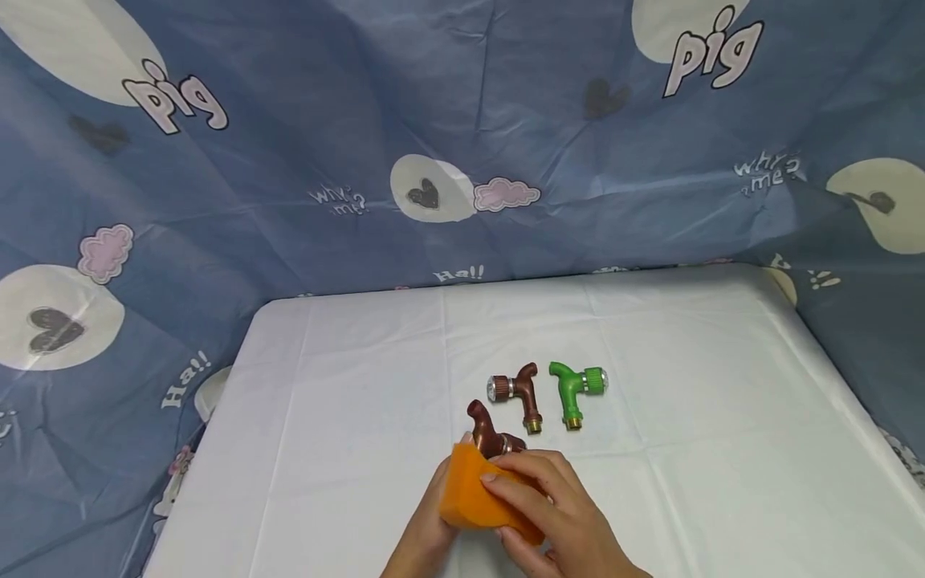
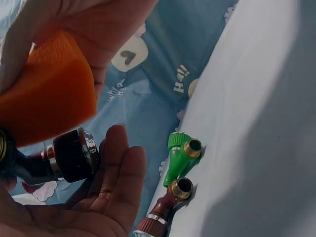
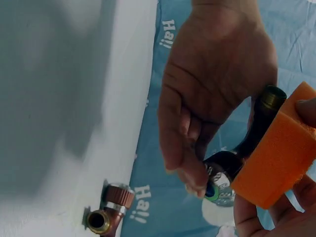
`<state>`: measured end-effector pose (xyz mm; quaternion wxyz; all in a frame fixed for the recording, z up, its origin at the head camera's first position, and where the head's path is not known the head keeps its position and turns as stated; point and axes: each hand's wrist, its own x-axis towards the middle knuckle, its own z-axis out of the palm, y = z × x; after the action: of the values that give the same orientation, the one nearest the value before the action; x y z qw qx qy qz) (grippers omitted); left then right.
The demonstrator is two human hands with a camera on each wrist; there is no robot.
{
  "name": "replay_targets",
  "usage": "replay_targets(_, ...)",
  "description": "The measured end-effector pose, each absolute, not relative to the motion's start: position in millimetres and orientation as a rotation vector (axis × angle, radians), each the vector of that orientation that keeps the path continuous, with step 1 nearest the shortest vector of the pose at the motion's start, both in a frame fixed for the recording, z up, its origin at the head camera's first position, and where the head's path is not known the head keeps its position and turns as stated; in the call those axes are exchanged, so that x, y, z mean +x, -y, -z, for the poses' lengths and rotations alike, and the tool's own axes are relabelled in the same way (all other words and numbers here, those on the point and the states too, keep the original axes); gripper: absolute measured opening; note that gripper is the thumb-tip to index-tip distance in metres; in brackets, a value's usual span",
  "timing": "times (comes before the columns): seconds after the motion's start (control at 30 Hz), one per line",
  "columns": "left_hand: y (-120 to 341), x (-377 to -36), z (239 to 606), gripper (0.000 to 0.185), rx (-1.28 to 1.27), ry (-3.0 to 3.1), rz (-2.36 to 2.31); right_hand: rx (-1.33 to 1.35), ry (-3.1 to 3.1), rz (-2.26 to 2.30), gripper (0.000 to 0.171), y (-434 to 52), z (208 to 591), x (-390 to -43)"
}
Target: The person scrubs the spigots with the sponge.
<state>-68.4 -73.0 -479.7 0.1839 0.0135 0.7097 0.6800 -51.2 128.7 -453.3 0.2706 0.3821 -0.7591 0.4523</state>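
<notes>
A dark brown tap [image 1: 486, 431] is held above the table in my left hand [image 1: 432, 514]. In the left wrist view its ridged knob [image 2: 75, 154] lies beside the left fingers, and the brass threaded end [image 3: 273, 97] shows in the right wrist view. My right hand [image 1: 571, 510] grips an orange sponge [image 1: 468, 491] and holds it against the tap's body. The sponge hides part of the tap and of the left palm in the head view.
Just beyond the hands, a second brown tap [image 1: 526, 395] and a green tap [image 1: 572, 391] lie on the white-covered table [image 1: 347, 417]. A blue printed cloth [image 1: 289, 144] hangs behind the table and down its sides.
</notes>
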Motion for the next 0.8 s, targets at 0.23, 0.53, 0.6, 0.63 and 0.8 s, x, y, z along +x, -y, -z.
replay_targets(0.23,67,-72,463,0.052,-0.002,-1.771,-1.989,0.967,2.131,-1.207,0.036,-136,453,-52)
replay_targets(0.53,65,-74,458,0.051,0.182,-1.689,-2.033,0.792,2.211,-1.141,0.039,-148,455,-61)
replay_targets(0.6,65,-74,457,0.051,0.243,-1.653,-2.047,0.735,2.259,-1.138,0.04,-155,455,-65)
replay_targets(0.63,66,-74,457,0.052,0.275,-1.638,-2.054,0.705,2.291,-1.137,0.041,-159,455,-66)
replay_targets(0.8,68,-76,456,0.053,0.343,-1.618,-2.069,0.626,2.366,-1.158,0.043,-172,458,-70)
